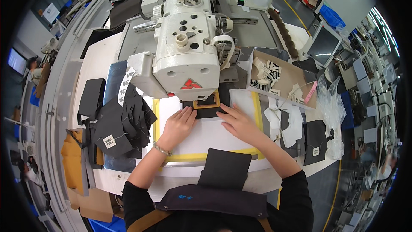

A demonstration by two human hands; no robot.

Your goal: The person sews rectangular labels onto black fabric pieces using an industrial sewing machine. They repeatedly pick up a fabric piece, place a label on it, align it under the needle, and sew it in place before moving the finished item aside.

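Note:
Under the white sewing machine head point(183, 51), a dark fabric piece point(210, 113) lies beneath a yellowish rectangular frame point(195, 104). My left hand point(180, 122) rests flat at the piece's lower left, fingertips beside the frame. My right hand point(235, 123) lies at its lower right with fingers stretched and slightly spread. Neither hand grips anything. Around them is a white board point(206, 137) edged with yellow tape. A loose black piece point(225, 167) lies near the front edge, just above my apron.
A pile of black pieces with pale labels point(112, 126) lies left, beside mustard material point(71, 161). A cardboard box of labels point(302, 79) is at right, with white scraps point(292, 124) and crumpled clear plastic point(329, 120). Other people point(33, 68) sit at the far sides.

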